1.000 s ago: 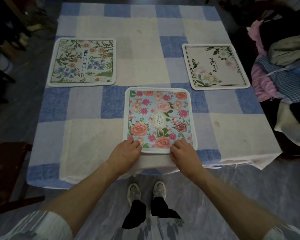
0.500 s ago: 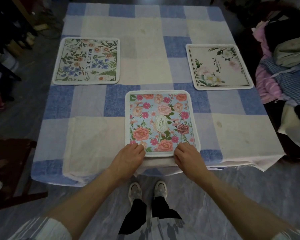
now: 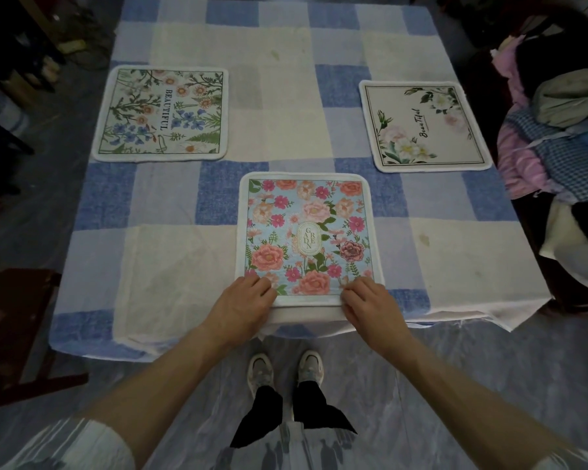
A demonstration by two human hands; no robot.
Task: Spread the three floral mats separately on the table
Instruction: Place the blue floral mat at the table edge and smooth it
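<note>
Three floral mats lie flat and apart on the checked tablecloth (image 3: 170, 266). A blue mat with pink roses (image 3: 308, 237) sits at the near middle edge. My left hand (image 3: 243, 305) grips its near left corner and my right hand (image 3: 370, 305) grips its near right corner, fingers curled over the white border. A cream mat with blue and orange flowers reading BEAUTIFUL (image 3: 162, 113) lies at the far left. A pale mat with white blossoms (image 3: 425, 125) lies at the far right.
A heap of clothes (image 3: 557, 137) is piled on the right beside the table. A dark wooden chair (image 3: 11, 320) stands at the near left. My shoes (image 3: 284, 371) show below the table's near edge. Clutter lies on the floor at far left.
The view has shifted slightly, so the table sits a little lower in frame. Both hands stay on the rose mat's near corners; the mat has hardly moved.
</note>
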